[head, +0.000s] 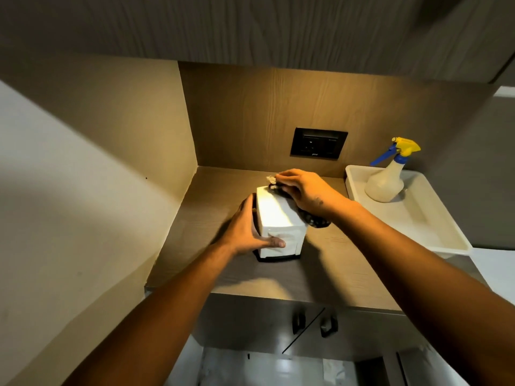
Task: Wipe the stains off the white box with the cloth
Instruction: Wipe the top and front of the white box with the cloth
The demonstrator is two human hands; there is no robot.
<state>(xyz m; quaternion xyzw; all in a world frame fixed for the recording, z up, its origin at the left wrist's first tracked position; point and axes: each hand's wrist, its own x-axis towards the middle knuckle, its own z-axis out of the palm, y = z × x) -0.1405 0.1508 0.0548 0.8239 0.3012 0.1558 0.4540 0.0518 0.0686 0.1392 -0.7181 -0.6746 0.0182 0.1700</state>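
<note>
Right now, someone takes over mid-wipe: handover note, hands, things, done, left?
Left hand: steadies the white box from its left side, thumb across the front face.
Right hand: presses the dark cloth on the box's top, at the far right edge; the cloth hangs down the right side.
Box stands on the wooden counter. Spray bottle stands in the white tray to the right, untouched.
Done: wiping is under way on the top. The visible top looks clean.
Left: right side and back are hidden, so check and wipe them.
</note>
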